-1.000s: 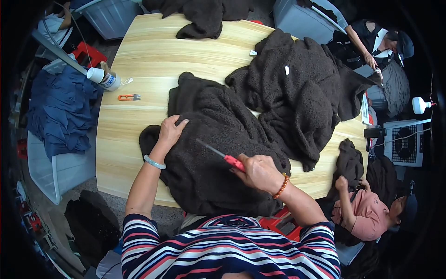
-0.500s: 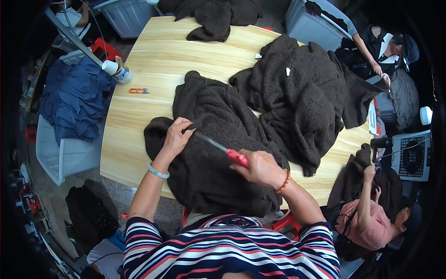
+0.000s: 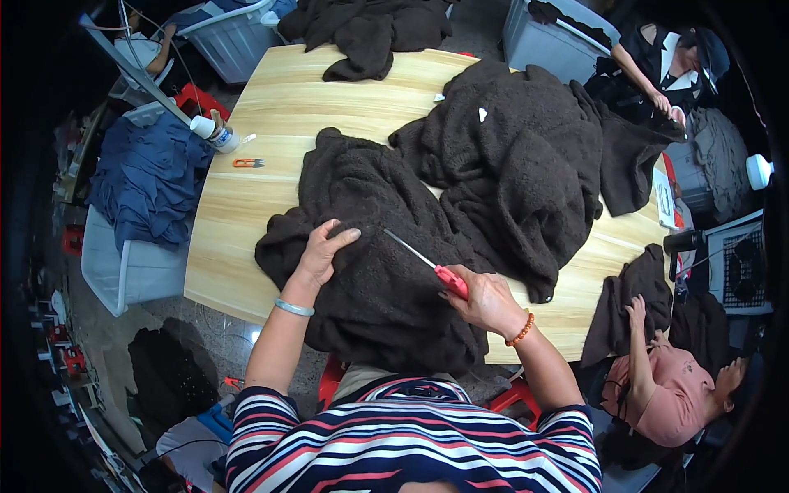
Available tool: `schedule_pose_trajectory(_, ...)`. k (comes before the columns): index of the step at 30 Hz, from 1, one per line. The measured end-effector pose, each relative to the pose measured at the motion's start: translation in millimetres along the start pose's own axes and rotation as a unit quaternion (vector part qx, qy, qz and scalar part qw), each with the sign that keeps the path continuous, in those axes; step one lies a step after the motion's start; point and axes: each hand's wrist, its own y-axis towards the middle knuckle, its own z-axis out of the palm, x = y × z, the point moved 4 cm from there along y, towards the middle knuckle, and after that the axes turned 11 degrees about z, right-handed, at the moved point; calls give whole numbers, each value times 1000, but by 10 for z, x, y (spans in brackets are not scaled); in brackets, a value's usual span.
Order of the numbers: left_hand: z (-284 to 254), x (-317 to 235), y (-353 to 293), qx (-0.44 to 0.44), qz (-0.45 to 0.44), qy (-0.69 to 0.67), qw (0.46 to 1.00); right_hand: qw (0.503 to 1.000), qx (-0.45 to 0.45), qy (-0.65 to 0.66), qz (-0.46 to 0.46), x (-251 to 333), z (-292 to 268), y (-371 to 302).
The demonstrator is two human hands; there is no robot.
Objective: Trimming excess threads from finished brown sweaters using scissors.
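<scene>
Left hand (image 3: pixel 320 255) slid leftward, fingers (image 3: pixel 341 238) flat on garment (image 3: pixel 370 263).

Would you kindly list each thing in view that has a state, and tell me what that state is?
Left hand: flat, fingers spread, pressing on the near garment.
Right hand: gripping the tool's red handle.
Tool: held, thin metal end lying on the fabric.
Near garment: dark brown, rumpled, hanging over the table's near edge.
Far garment: heaped, untouched.
Small orange snips: lying unused on the table.

Wooden table (image 3: pixel 271 197) (dark fleece garments (image 3: pixel 378 246))
</scene>
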Motion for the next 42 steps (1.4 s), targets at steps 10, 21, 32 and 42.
schedule_pose_trajectory(10,88,526,-198,-40,-20,7,999,996,-14,-86,-35,-5,100,-134)
schedule_pose_trajectory(21,123,523,-197,0,19,34,999,996,35,-86,-14,38,89,-82)
schedule_pose_trajectory(32,1638,288,-1022,204,128,275,931,972,108,207,29,-295,-9,-235)
schedule_pose_trajectory(42,1685,141,-1091,245,220,297,896,965,46,258,5,-458,-21,-517)
